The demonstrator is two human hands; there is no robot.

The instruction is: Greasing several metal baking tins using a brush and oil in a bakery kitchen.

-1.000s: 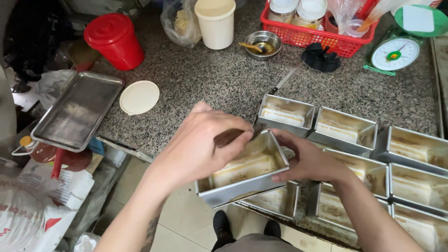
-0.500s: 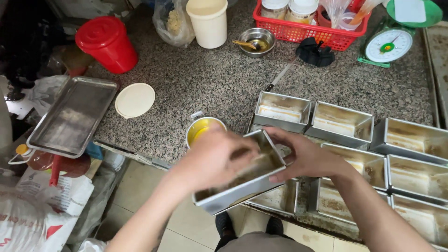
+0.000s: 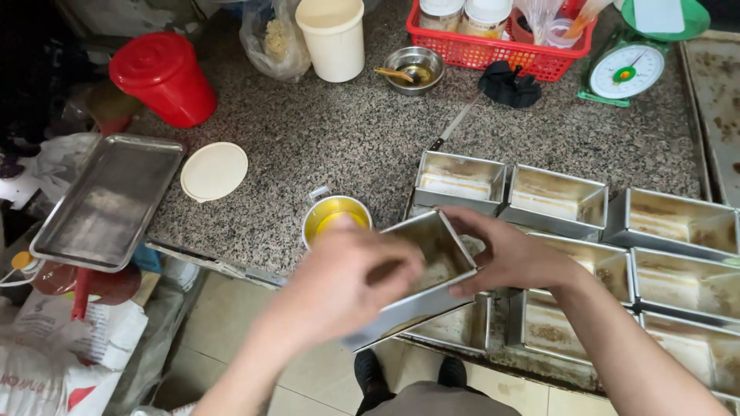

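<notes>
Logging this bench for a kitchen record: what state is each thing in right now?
Loaf tin: tilted, held off the counter by right hand, left hand inside it.
Cup: open, yellow liquid inside.
Red tub: lidded.
Cream tub: open.
Lid: lying flat.
Tray: overhanging the counter edge.

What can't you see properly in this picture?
- Head view: what the left hand holds inside the tin is hidden by the hand itself, which is also blurred.
- The cup is partly covered by that hand.
- The scale and red basket are cut off by the top edge.
- The right hand hides the tin's far end.
</notes>
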